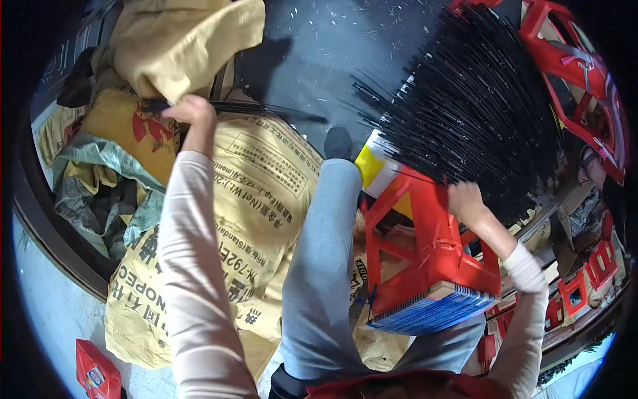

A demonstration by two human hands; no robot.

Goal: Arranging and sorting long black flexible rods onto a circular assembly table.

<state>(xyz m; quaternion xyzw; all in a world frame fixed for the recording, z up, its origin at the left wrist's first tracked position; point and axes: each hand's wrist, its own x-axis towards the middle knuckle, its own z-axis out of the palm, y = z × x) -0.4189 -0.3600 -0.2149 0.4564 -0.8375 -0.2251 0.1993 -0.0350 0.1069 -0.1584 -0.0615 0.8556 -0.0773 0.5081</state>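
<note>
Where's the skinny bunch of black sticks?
Find the big tan printed sack left of the denim legs. At its far end, the left hand grips a slim bundle of thin black rods, far smaller than the wide heap of black rods at right.

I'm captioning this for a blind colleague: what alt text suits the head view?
A person's left hand holds a bundle of thin black rods over printed tan sacks. The right hand is at the edge of a red plastic frame, beside a large fanned heap of black rods.
</note>
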